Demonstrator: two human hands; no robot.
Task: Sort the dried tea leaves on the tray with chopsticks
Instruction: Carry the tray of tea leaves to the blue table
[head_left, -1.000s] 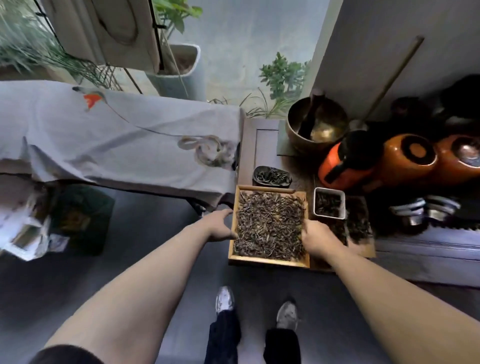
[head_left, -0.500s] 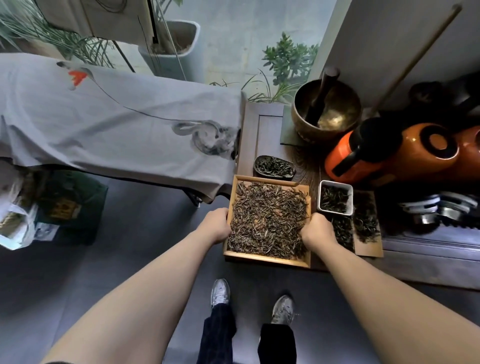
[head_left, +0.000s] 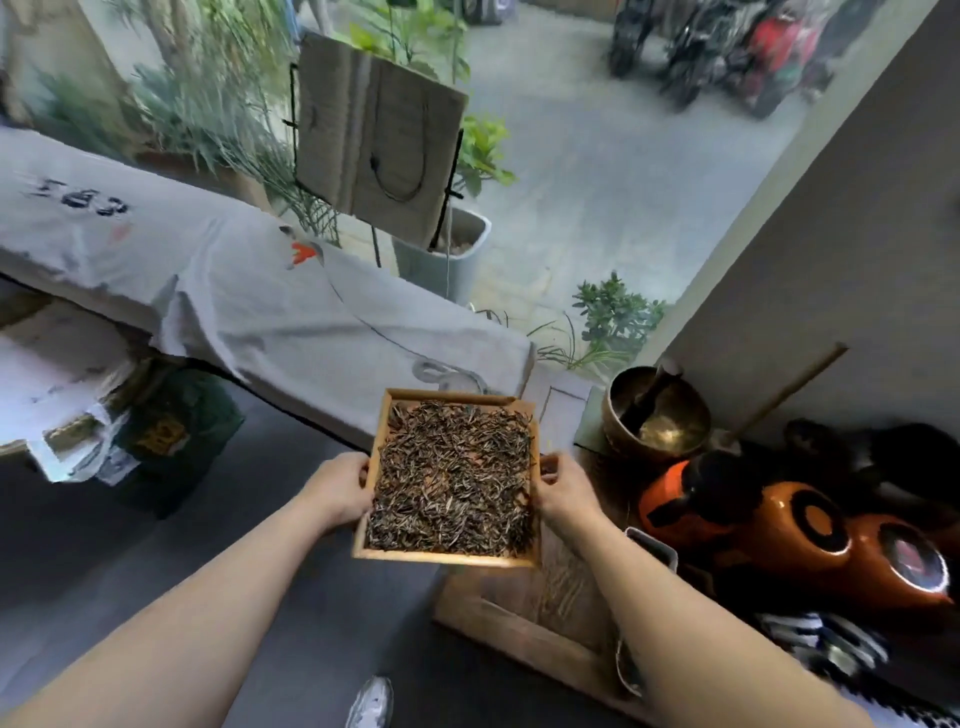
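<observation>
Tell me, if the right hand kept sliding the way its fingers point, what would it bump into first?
The right hand grips the wooden tray's right rim, fingers pointing left across it. Going straight on, it would probably meet the dried tea leaves first, though depth is hard to judge here.

Both hands, left hand (head_left: 340, 493) and right hand (head_left: 563, 493), are now lifting the tray (head_left: 447, 557) off the low table (head_left: 519, 623), carrying it leftward.
</observation>
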